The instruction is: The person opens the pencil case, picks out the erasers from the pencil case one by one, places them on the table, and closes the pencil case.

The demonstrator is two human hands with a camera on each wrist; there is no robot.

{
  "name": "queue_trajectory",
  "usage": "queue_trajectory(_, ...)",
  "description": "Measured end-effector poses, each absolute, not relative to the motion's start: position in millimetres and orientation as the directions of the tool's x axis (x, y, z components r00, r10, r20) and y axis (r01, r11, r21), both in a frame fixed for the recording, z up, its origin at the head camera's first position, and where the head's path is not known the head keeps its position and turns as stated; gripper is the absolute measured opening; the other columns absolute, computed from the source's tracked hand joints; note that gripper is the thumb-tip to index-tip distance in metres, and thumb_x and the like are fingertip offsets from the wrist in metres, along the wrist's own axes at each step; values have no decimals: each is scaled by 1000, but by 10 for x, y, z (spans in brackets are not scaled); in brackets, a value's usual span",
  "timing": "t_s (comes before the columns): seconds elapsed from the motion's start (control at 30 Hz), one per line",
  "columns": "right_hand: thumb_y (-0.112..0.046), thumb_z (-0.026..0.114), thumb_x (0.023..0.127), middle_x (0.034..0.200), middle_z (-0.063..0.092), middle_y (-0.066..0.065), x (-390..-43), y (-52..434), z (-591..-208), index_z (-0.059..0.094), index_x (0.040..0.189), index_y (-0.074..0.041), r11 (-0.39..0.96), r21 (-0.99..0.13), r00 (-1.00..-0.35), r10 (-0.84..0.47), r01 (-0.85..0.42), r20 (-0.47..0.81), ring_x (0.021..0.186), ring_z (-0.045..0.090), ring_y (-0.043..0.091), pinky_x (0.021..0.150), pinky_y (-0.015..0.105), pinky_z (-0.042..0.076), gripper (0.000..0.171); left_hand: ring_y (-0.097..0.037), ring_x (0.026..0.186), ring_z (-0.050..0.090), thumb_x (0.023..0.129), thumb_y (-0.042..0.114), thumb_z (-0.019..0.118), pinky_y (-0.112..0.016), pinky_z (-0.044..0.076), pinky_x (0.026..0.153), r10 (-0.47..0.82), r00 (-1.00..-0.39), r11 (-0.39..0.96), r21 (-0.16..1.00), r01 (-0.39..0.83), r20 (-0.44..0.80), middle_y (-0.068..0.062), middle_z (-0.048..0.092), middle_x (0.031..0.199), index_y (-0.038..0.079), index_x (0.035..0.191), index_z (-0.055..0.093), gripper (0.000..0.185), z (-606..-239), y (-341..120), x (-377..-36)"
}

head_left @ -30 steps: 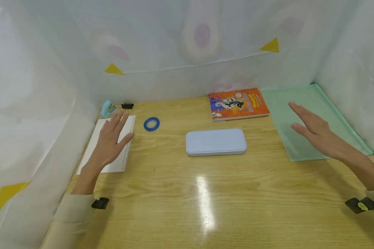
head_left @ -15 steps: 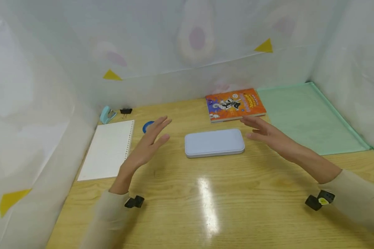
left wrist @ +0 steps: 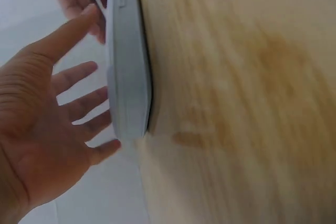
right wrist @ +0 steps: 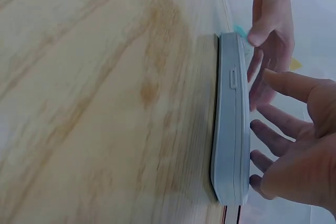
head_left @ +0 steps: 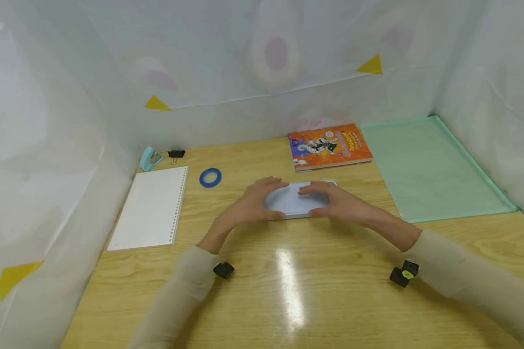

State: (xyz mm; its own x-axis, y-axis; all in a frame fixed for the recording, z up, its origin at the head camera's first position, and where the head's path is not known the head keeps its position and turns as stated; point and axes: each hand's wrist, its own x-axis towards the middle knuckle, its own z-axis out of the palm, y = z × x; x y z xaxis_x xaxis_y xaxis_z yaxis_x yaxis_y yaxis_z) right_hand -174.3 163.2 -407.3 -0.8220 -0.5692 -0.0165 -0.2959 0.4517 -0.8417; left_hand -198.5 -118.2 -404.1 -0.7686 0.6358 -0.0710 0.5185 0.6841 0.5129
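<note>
A pale blue-grey flat case [head_left: 293, 198] with rounded corners lies on the wooden table at the middle of the head view. My left hand [head_left: 255, 201] hovers over its left end, fingers spread and lightly bent. Over the right end is my right hand [head_left: 339, 203], held the same way, so the two hands face each other. In the left wrist view, the left thumb stands off the case [left wrist: 128, 66] while the other fingertips come close to its top. The right wrist view has the right fingertips right at the top edge of the case [right wrist: 231, 129], near a small latch.
An orange book [head_left: 332, 145] lies behind the case. To the right is a green translucent folder [head_left: 436, 169]. On the left are a blue tape ring [head_left: 217, 178], a white notebook [head_left: 150, 208], a light-blue stapler [head_left: 147, 159] and a black binder clip [head_left: 176, 153].
Both hands have moved inward from the two sides: the left from over the notebook, the right from over the green folder, to the ends of the case. The case stays in place.
</note>
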Motion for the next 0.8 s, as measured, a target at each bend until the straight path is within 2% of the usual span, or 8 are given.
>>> queue_trajectory(0.2, -9, 85, 85, 152, 53, 16, -1713, 1554, -4108, 66, 136, -8, 529, -705, -796, -600, -472, 83, 146, 35, 49, 111, 74, 21, 55, -34, 146, 37, 79, 45, 91, -58, 34, 115, 635, -769, 728, 392, 563, -74, -7, 41, 159, 24, 156, 47, 91, -4115, -1025, -1939)
queue_trajectory(0.4, -5, 86, 83, 154, 53, 11, -1718, 1552, -4133, 66, 137, -14, 594, -637, -810, -580, -492, 84, 144, 37, 45, 109, 76, 21, 59, -28, 140, 47, 78, 41, 93, -51, 42, 111, 633, -773, 734, 355, 579, -46, -4, 49, 154, 24, 154, 49, 89, -4115, -986, -1963)
queue_trajectory(0.5, -5, 84, 84, 153, 54, 11, -1737, 1556, -4139, 65, 138, -14, 589, -627, -804, -586, -509, 102, 143, 39, 45, 110, 75, 23, 58, -29, 141, 47, 78, 42, 92, -48, 42, 112, 625, -776, 734, 397, 551, -80, -7, 49, 156, 22, 157, 45, 94, -4092, -1007, -2016)
queue_trajectory(0.63, -9, 78, 92, 153, 54, 11, -1791, 1588, -4130, 63, 142, -13, 555, -639, -781, -613, -533, 119, 144, 41, 44, 113, 71, 25, 53, -28, 141, 48, 81, 47, 89, -44, 44, 111, 616, -777, 712, 513, 480, -129, -9, 47, 159, 19, 161, 39, 99, -4056, -1064, -2124)
queue_trajectory(0.73, -14, 74, 97, 152, 55, 12, -1863, 1629, -4120, 63, 144, -14, 521, -666, -764, -635, -534, 116, 143, 44, 43, 115, 65, 31, 48, -23, 135, 53, 83, 52, 85, -40, 46, 107, 615, -774, 688, 581, 434, -151, -5, 49, 158, 18, 161, 38, 97, -4043, -1118, -2206)
queue_trajectory(0.8, -17, 73, 99, 150, 57, 13, -1919, 1647, -4108, 64, 143, -16, 515, -670, -761, -638, -535, 118, 140, 49, 40, 112, 60, 39, 46, -20, 131, 56, 85, 55, 82, -38, 47, 105, 610, -775, 684, 602, 412, -162, -1, 52, 156, 18, 161, 39, 95, -4031, -1155, -2249)
